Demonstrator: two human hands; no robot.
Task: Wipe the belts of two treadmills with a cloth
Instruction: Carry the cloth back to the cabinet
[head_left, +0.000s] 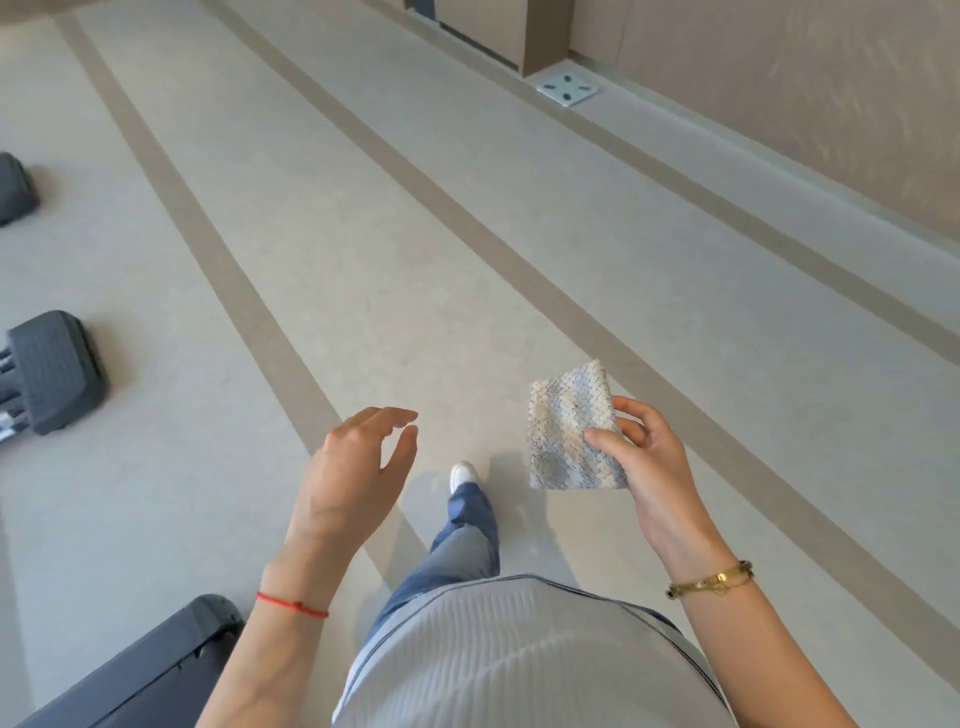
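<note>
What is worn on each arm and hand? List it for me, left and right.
Both forearms are bare, with no sleeves or gloves in view. The left hand has a thin red string bracelet around its wrist. The right hand has a gold chain bracelet with dark ends at its wrist. No rings or watch are visible.

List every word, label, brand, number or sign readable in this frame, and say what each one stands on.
No readable text anywhere in the head view.
Floor plate by the wall: dark marks only, no letters.
Gold bracelet on the right wrist: small charms, too small to read.
Cloth pinched in the right hand: woven pattern, no label visible.
Grey machine ends at the left: no brand legible.
</note>
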